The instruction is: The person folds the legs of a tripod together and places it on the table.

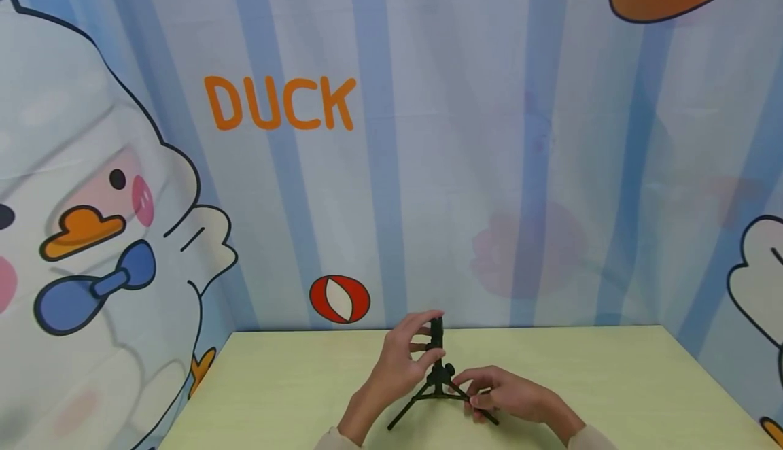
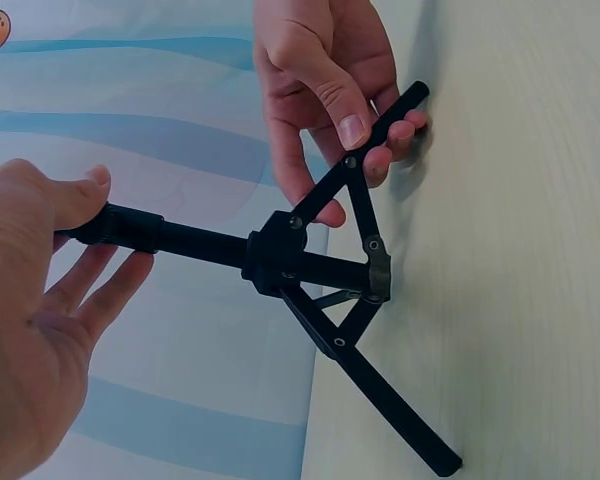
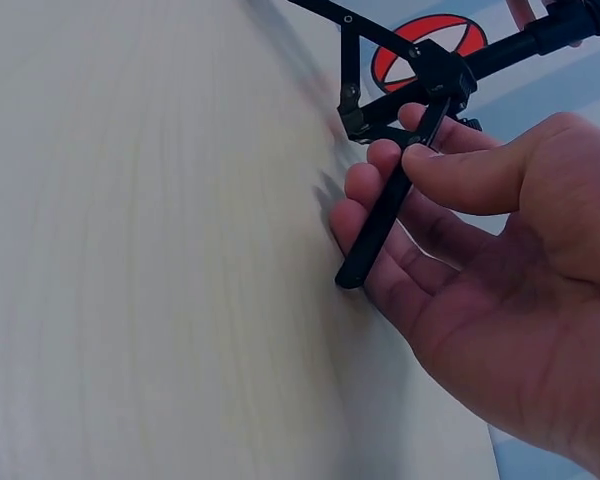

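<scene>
A small black tripod [image 1: 438, 376] stands upright over the table with its legs spread. My left hand [image 1: 406, 355] grips the upper part of its centre column, thumb on one side and fingers on the other. In the left wrist view the column [image 2: 205, 243] runs from that hand to the leg hub [image 2: 275, 255]. My right hand [image 1: 504, 394] pinches one leg between thumb and fingers; in the right wrist view this leg [image 3: 375, 230] lies across the curled fingers [image 3: 365, 185]. Another leg [image 2: 400, 410] slants away on the opposite side.
The pale yellow table [image 1: 275, 382] reaches back to a hanging cloth [image 1: 428, 164] with blue stripes, cartoon ducks and the word DUCK. The cloth also hangs along the table's left and right sides.
</scene>
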Tool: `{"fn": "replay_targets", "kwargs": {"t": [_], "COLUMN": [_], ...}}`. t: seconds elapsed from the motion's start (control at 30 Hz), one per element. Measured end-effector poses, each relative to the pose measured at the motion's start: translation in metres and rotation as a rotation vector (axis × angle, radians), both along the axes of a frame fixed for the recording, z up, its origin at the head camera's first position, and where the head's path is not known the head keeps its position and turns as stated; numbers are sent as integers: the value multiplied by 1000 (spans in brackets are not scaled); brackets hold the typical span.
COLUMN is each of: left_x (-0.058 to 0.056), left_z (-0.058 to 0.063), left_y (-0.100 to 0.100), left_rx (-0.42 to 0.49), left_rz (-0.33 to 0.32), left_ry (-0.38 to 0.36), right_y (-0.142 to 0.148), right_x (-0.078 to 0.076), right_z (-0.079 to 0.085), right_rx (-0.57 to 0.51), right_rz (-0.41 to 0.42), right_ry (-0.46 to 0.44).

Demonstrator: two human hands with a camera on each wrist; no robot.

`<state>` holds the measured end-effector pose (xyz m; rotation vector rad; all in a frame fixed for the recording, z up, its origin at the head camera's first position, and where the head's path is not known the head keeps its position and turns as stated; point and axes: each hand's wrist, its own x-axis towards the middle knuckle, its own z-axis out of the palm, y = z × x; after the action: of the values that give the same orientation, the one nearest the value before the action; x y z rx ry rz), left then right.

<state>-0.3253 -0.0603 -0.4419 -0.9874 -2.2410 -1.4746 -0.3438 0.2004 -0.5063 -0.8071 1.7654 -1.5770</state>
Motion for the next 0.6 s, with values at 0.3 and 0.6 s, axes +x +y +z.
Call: {"fn": "replay_targets", "kwargs": {"t": [0.3,0.6], "left_x": [-1,0], "left_z": [0,1], "left_y": [-1,-1], "left_rx": [-7,-13], "left_rz": [-12,-16], "left_ry": [25,14], "right_y": [1,1], "right_x": [-1,-1], "right_z": [0,-1], "right_rx": [-38,-51], "right_rz": [28,34], "right_ry": [-40,-53]}}
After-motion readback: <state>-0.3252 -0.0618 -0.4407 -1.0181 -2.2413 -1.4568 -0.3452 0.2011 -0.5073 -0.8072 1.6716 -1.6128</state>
